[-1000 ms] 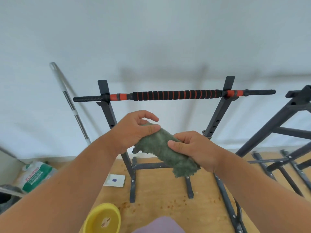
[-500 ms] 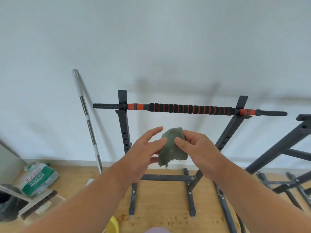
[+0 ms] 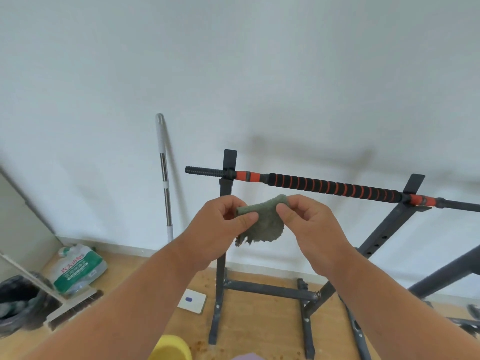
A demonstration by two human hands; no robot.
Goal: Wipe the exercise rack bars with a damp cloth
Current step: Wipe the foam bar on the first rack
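A green fuzzy cloth (image 3: 263,224) hangs between both hands at chest height. My left hand (image 3: 220,229) pinches its left top corner between thumb and fingers. My right hand (image 3: 309,224) pinches the right top corner. Just behind them stands the dark exercise rack (image 3: 225,245), with a black and orange padded bar (image 3: 335,188) resting across its two uprights. The cloth is in front of the rack and slightly below the bar, not touching it.
A silver mop handle (image 3: 165,183) leans on the white wall left of the rack. A broom (image 3: 72,310), a green-white bag (image 3: 78,271) and a dark bin (image 3: 15,300) sit at lower left. A yellow bowl (image 3: 170,349) lies near my feet. Another rack frame (image 3: 452,274) stands right.
The view has swung left and closer to the rack. Both hands have shifted from gripping the bunched cloth to pinching its top corners, so it hangs spread out.
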